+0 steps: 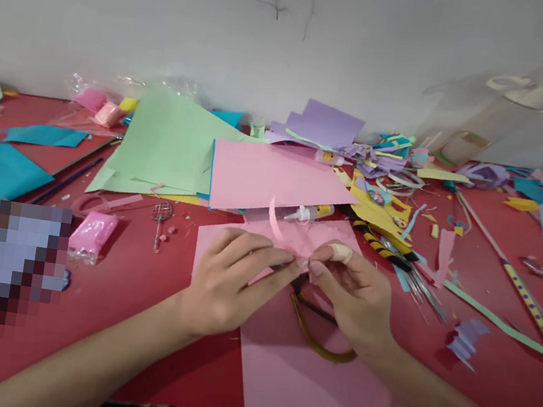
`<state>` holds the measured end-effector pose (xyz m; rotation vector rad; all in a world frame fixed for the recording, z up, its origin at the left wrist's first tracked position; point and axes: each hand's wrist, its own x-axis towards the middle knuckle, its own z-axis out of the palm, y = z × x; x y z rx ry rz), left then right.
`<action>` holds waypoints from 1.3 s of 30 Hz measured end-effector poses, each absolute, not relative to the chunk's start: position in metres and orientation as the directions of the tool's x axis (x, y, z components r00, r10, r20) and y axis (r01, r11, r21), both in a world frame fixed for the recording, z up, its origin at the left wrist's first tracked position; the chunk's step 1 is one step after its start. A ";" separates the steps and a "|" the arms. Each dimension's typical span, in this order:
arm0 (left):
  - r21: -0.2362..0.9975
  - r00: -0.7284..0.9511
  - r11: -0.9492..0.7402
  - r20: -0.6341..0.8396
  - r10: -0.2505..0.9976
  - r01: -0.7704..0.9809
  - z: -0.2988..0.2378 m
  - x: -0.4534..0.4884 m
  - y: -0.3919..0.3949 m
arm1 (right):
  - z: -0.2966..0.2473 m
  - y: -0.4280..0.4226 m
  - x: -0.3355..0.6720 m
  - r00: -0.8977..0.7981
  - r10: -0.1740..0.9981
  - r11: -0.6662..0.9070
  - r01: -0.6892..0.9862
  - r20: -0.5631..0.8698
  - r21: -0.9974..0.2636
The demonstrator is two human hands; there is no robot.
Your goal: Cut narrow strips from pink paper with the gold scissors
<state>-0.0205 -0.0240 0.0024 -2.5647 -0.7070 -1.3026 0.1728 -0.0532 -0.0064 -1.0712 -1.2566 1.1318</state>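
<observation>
Working over the pink sheet [305, 397], left hand [227, 281] and right hand [357, 293] closely pinch a pink strip [272, 214]. Next likely calls for steadiness.

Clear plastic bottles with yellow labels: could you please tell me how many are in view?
2: one clear bottle beside the purple paper sheets, another bottle along the near edge of the farther pink rectangular paper. Others may be hidden.

It looked like a paper-craft workspace: coloured sheets [159, 137], glue bottles [326, 158] and paper scraps [378, 163] crowded the red worktop [199, 376] towards its far edge, by a pale wall [127, 8].
</observation>
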 end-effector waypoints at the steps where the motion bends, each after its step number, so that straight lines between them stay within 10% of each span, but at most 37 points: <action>1: 0.071 0.495 -0.870 0.799 0.342 0.487 0.001 -0.019 -0.024 | -0.006 -0.054 0.172 -0.016 0.989 0.143 -0.044 0.144 -0.989; 20: 0.613 0.258 -0.747 0.701 0.665 0.258 -0.003 0.001 -0.031 | -0.010 -0.056 0.168 0.009 0.987 0.160 -0.091 0.160 -0.983; 39: 0.837 0.269 -0.542 0.507 0.819 0.075 0.002 0.003 -0.035 | -0.010 -0.055 0.169 0.035 0.990 0.139 -0.066 0.137 -0.988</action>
